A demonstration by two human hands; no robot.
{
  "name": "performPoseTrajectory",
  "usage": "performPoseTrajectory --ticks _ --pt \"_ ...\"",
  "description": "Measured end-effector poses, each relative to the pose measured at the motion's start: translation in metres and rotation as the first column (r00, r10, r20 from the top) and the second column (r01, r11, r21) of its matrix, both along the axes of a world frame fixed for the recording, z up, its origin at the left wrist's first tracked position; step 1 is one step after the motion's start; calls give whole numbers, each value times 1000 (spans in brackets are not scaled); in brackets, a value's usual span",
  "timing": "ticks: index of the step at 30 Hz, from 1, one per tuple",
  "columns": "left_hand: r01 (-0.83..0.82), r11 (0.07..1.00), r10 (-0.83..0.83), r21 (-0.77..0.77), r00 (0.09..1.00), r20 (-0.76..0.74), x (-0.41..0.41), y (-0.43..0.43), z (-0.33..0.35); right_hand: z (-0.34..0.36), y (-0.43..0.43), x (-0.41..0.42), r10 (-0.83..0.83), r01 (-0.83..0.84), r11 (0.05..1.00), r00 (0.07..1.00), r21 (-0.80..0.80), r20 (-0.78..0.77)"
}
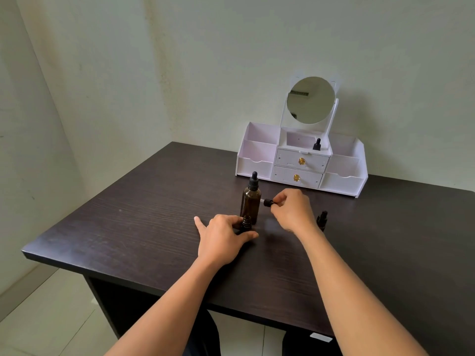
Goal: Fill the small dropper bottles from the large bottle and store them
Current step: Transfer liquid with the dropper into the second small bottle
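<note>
The left hand [226, 235] rests on the table [133, 227], its thumb and fingers curled round an open bottle [246, 223] that stands uncapped, threaded neck showing. One finger on the hand's far side from the bottle lies stretched on the tabletop.

Just beyond and to the right of it, the right hand [290, 209] is raised off the table and pinches a black dropper [268, 202] between its fingertips. The dropper is held sideways, its tip pointing at the large bottle [251, 201]; whether they touch cannot be told.

The large bottle, amber and capped, stands upright directly behind the left hand's bottle and just beside the right hand's fingertips. Behind the right wrist, on its outer side, a second bottle [321, 219] stands capped, partly hidden.

Well beyond both hands sits a white organizer [257, 163] with two drawers and a round mirror [311, 100]. A stored bottle [317, 144] stands in its centre tray, above the drawers.
</note>
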State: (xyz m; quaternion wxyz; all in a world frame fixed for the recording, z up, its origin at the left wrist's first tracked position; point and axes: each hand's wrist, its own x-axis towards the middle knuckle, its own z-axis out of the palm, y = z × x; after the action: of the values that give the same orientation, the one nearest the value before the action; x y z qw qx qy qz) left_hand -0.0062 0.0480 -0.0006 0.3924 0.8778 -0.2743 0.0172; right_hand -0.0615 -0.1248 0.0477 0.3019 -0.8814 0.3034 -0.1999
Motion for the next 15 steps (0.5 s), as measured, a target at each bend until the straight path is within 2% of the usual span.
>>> performPoseTrajectory --ticks 15 --pt "-26 999 26 32 1000 9 2 -2 -3 -29 2 18 29 -28 1000 997 11 -73"
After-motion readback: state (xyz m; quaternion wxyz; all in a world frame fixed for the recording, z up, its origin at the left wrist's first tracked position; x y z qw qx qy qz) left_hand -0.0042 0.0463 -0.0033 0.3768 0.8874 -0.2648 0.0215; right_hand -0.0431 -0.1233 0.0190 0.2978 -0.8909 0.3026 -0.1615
